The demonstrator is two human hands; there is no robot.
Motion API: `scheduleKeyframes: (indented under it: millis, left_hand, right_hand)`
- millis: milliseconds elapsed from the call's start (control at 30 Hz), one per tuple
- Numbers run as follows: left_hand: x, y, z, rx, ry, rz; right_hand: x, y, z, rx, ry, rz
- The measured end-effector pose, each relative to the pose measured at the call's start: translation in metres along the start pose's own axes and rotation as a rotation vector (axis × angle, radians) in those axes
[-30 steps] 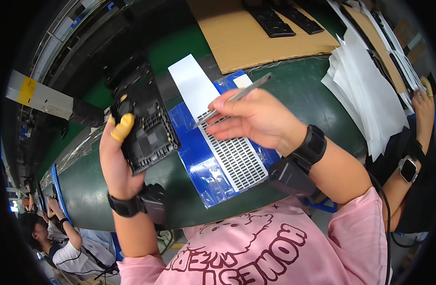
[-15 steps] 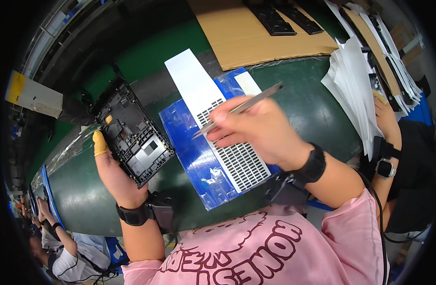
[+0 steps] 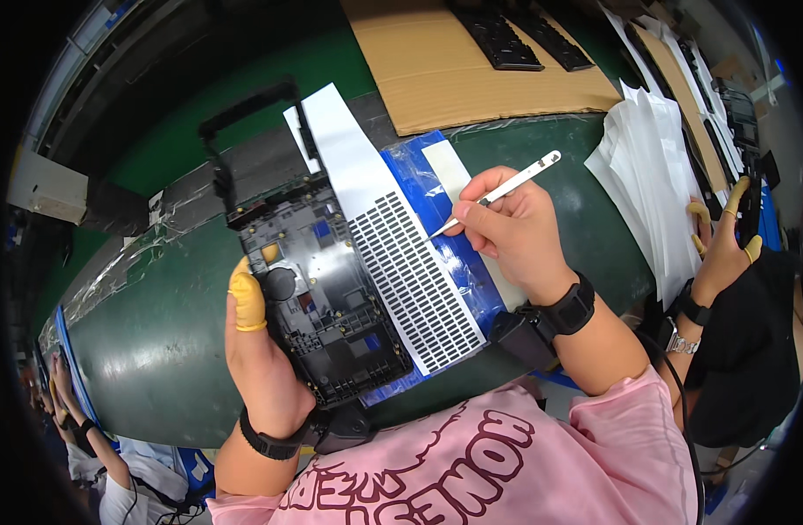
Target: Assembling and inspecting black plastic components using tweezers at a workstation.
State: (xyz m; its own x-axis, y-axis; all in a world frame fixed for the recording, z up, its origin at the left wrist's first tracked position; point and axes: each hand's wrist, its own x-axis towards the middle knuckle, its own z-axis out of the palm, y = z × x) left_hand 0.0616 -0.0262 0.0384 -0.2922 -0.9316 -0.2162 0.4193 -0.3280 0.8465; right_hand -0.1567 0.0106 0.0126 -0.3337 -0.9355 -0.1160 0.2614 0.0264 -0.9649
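My left hand (image 3: 266, 376), with a yellow finger cot on its thumb, is closed on the left side of a black plastic housing (image 3: 331, 284). The housing lies tilted, its ribbed inside and small brass-coloured inserts showing; a black frame like a handle (image 3: 244, 109) sticks out at its far end. In my right hand (image 3: 524, 236) I pinch a pair of pale metal tweezers (image 3: 517, 181). Their tips are at the right edge of a white sheet (image 3: 345, 179) covered in rows of small black pieces (image 3: 419, 297); whether they grip one is too small to tell. The housing covers the sheet's left part.
Under the sheet is a blue, tape-wrapped board (image 3: 415, 171) on the green table (image 3: 157, 350). Two black plastic parts rest on cardboard (image 3: 401, 70) at the back. White foam sheets (image 3: 642, 166) are stacked at right, beside another person's hands (image 3: 721, 254).
My left hand has brought the housing rightward over the blue board and turned its inside more toward me. My right hand has shifted right, taking the tweezer tips to the sheet's right edge.
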Motion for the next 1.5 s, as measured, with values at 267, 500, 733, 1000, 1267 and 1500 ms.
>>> scheduleKeyframes:
  millis: [267, 500, 733, 1000, 1267, 1500]
  left_hand:
    - [0.004, 0.001, 0.002, -0.049, 0.149, 0.08]
    - [0.004, 0.003, 0.0, -0.093, 0.059, -0.016]
    - [0.008, -0.004, -0.004, -0.186, 0.023, -0.057]
    - [-0.003, 0.003, 0.002, -0.252, -0.029, -0.036]
    - [-0.006, 0.008, 0.004, -0.271, -0.077, -0.023]
    - [-0.003, 0.011, 0.001, -0.318, -0.119, -0.006]
  right_hand:
    - [0.001, 0.0, -0.001, -0.005, 0.0, 0.006]
    - [0.001, 0.001, -0.004, -0.011, -0.028, -0.002]
    - [-0.003, -0.012, -0.001, 0.077, -0.031, 0.005]
    - [-0.037, -0.047, 0.073, 0.04, -0.282, -0.223]
    - [-0.046, -0.016, 0.074, 0.082, -0.226, -0.103]
    - [-0.046, -0.014, 0.074, 0.087, -0.247, -0.132]
